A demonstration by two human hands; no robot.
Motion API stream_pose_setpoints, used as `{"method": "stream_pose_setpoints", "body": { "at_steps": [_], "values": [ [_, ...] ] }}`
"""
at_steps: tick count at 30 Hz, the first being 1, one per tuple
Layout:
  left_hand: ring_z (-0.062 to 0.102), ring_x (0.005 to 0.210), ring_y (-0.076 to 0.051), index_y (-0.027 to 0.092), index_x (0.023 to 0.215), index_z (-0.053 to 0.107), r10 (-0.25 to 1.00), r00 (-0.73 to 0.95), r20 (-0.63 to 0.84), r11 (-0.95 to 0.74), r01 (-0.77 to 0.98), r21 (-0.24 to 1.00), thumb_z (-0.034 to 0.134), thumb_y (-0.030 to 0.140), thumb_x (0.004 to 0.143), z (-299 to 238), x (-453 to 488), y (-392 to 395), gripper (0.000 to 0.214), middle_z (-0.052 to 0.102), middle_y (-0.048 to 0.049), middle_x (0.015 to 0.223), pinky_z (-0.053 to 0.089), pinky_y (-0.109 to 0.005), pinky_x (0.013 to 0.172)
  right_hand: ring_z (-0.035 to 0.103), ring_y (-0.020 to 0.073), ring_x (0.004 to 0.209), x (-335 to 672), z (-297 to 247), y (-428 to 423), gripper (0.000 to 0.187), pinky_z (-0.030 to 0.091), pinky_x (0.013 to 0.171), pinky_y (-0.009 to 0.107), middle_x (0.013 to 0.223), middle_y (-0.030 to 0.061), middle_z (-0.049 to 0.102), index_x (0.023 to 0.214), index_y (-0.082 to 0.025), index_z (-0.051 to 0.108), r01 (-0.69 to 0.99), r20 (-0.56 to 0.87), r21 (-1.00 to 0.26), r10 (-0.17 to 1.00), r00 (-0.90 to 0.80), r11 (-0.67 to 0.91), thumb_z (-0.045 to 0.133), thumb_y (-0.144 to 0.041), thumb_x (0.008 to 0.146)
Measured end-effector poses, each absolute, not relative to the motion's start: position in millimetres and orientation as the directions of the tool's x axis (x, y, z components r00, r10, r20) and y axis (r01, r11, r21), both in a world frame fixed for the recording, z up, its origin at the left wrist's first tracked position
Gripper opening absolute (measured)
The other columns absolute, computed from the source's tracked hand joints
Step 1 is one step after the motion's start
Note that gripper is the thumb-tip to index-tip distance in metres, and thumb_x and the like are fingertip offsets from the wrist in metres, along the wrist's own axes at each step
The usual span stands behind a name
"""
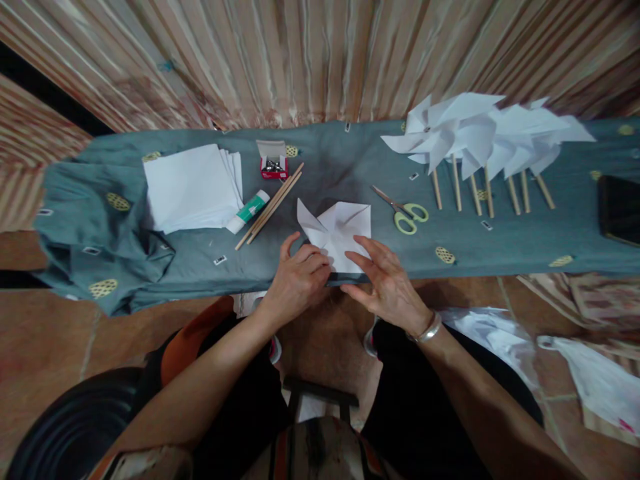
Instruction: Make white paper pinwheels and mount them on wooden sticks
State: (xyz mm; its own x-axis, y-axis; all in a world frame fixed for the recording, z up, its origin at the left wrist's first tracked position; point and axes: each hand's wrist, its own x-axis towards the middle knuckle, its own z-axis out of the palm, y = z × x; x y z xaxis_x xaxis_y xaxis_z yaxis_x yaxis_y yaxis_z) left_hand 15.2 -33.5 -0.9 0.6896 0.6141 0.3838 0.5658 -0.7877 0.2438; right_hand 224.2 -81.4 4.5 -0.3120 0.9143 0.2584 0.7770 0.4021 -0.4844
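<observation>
A white paper pinwheel point(337, 223), partly folded, lies at the table's front edge between my hands. My left hand point(303, 270) is closed on its lower left corner, fingers curled in and thumb side partly hidden. Over the pinwheel's lower right part, my right hand point(383, 277) has its fingers spread, with fingertips at the paper. Scissors with light green handles point(407, 217) lie to the right of the pinwheel. To its left are a few wooden sticks point(273, 207), a green and white glue stick point(249, 211) and a small red box point(274, 167) of metal pins.
A stack of white paper sheets point(190, 187) lies at the left on the grey-green tablecloth point(335, 157). Several finished pinwheels point(480, 133) on sticks overlap at the back right. A dark phone-like object point(620, 208) lies at the right. Plastic bags point(595, 380) are on the floor.
</observation>
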Motion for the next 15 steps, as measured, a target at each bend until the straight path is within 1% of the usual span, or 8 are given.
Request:
{"method": "stream_pose_setpoints", "body": {
  "at_steps": [4, 8, 11, 15],
  "values": [
    [0.060, 0.094, -0.019, 0.023, 0.085, 0.069, 0.645, 0.653, 0.397, -0.760, 0.604, 0.240, 0.052, 0.018, 0.090, -2, 9, -27, 0.017, 0.072, -0.0005, 0.090, 0.030, -0.059, 0.108, 0.047, 0.0316, 0.130, 224, -1, -79, 0.039, 0.042, 0.104, 0.053, 0.141, 0.0149, 0.051, 0.126, -0.021, 0.056, 0.813, 0.260, -0.423, 0.913, -0.314, 0.401, 0.058, -0.033, 0.089],
    [0.059, 0.096, -0.021, 0.023, 0.091, 0.068, 0.642, 0.651, 0.405, -0.762, 0.602, 0.239, 0.054, 0.019, 0.089, -3, 8, -26, 0.015, 0.072, -0.0018, 0.095, 0.030, -0.058, 0.107, 0.051, 0.0311, 0.125, 222, -3, -77, 0.032, 0.045, 0.102, 0.051, 0.136, 0.0152, 0.055, 0.120, -0.018, 0.060, 0.831, 0.283, -0.389, 0.910, -0.303, 0.398, 0.057, -0.028, 0.089],
    [0.059, 0.096, -0.021, 0.020, 0.097, 0.067, 0.616, 0.677, 0.402, -0.782, 0.586, 0.212, 0.054, 0.019, 0.090, -2, 13, -27, 0.015, 0.071, -0.0033, 0.099, 0.035, -0.051, 0.104, 0.053, 0.0298, 0.123, 218, -4, -77, 0.027, 0.046, 0.101, 0.050, 0.133, 0.0135, 0.059, 0.115, -0.020, 0.062, 0.829, 0.273, -0.396, 0.913, -0.303, 0.394, 0.055, -0.025, 0.091],
    [0.058, 0.090, -0.020, 0.018, 0.100, 0.065, 0.598, 0.707, 0.378, -0.796, 0.581, 0.173, 0.051, 0.020, 0.093, -1, 19, -27, 0.016, 0.069, -0.0039, 0.095, 0.042, -0.039, 0.090, 0.055, 0.0289, 0.119, 212, -3, -76, 0.025, 0.046, 0.100, 0.049, 0.129, 0.0132, 0.061, 0.114, -0.019, 0.063, 0.819, 0.265, -0.408, 0.911, -0.318, 0.404, 0.053, -0.025, 0.091]
  ]
}}
